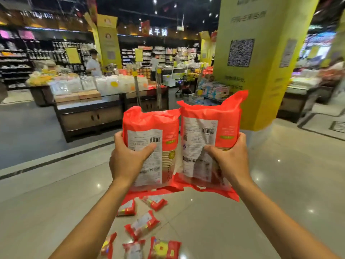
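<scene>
The pale tiled floor [280, 184] fills the lower half of the frame, with broad open room at lower left and lower right. A yellow pillar [261, 81] closes off the upper right, its base edge just behind the held goods. A dark wooden display worktop [89, 116] stacked with white bags bounds the left middle, a grey aisle running in front of it. At the centre, two red packs are held up side by side, close together or touching, long axes upright. The left pack [149, 128] and the right pack [209, 116] show their white barcode labels to the camera, crimped ends up. The left hand [127, 159] grips the left pack's outer edge, fingers [118, 136] wrapped behind it and thumb across the label. The right hand [231, 159] clasps the right pack likewise. Small red packets [141, 225] lie scattered on the floor between the forearms, at bottom centre.
</scene>
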The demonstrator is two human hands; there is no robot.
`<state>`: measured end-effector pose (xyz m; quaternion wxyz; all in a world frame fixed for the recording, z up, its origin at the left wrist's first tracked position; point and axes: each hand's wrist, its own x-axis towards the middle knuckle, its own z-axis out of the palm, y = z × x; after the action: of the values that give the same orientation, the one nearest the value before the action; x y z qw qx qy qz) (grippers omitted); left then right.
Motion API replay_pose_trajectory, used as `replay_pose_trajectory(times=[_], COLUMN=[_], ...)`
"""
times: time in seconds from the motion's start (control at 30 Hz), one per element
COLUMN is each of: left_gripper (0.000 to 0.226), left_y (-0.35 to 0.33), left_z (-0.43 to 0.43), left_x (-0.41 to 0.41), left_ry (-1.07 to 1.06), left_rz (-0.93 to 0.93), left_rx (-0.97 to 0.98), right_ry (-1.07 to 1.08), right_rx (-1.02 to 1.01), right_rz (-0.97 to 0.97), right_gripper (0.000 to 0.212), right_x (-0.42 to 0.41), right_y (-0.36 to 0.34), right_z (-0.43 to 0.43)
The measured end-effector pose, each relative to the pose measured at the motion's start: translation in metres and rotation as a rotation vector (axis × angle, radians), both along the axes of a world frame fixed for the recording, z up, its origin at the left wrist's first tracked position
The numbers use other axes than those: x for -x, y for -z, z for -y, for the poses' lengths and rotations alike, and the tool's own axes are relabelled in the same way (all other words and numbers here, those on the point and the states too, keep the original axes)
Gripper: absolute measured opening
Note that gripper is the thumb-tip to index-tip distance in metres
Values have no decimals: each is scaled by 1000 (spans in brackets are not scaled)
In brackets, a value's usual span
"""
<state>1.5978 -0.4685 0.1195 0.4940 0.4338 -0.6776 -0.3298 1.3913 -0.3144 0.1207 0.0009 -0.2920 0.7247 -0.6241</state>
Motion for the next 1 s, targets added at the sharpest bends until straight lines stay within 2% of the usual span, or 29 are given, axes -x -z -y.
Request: replay_pose_trajectory(times=[0.37,0.67,0.87,1.0], left_gripper=[81,92,85,90], left_y=[-15,-31,-37,-36], left_z=[-85,-155,-201,-225], left_x=[196,323,402,455], left_ry=[393,529,655,742], left_rz=[18,60,57,29], left_rx=[41,120,136,127], right_ry=[429,577,694,787], right_rx=[31,116,135,132], right_rz=[9,31,27,30], right_gripper=[74,76,83,84], right_x=[118,212,266,298], right_y=[-6,-2,-4,-4], right_z=[-157,-238,-294,-324])
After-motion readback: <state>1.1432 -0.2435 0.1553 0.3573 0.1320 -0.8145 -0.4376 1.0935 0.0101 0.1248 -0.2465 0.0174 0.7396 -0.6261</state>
